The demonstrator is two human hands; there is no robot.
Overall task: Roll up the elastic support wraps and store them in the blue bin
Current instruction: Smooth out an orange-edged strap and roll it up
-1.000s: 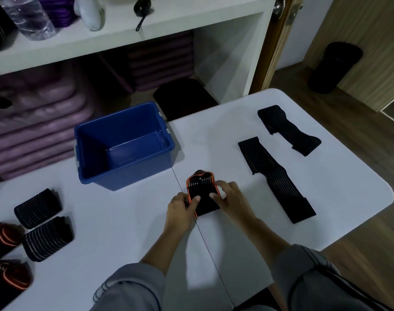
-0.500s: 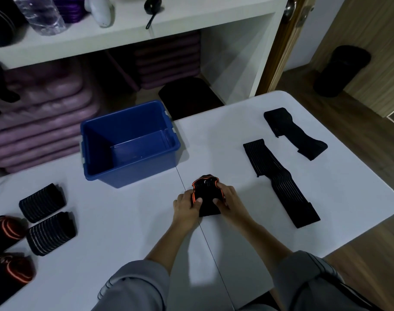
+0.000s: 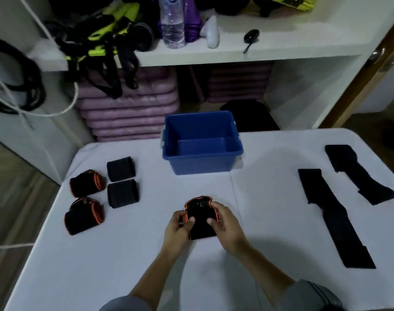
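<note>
Two hands hold an orange-edged wrap [image 3: 200, 222] low over the white bench [image 3: 270, 232].

The left hand [image 3: 180, 227] and the right hand [image 3: 225, 227] each curl their fingers round the orange-edged wrap, one hand on each side, with the thumbs on top. The wrap is partly rolled and sits near the front middle of the bench. I cannot tell if it touches the bench. The blue bin [image 3: 202, 164] stands behind it, farther back on the bench, with its open top facing up. On the left lie four rolled wraps close together: two orange-edged rolls [image 3: 87, 182] [image 3: 85, 215] and two black rolls [image 3: 121, 167] [image 3: 122, 193]. On the right, two long black wraps [image 3: 332, 216] [image 3: 357, 176] lie flat, side by side, well apart from the hands. Behind the bench a shelf [image 3: 281, 48] holds a water bottle [image 3: 171, 21].
</note>
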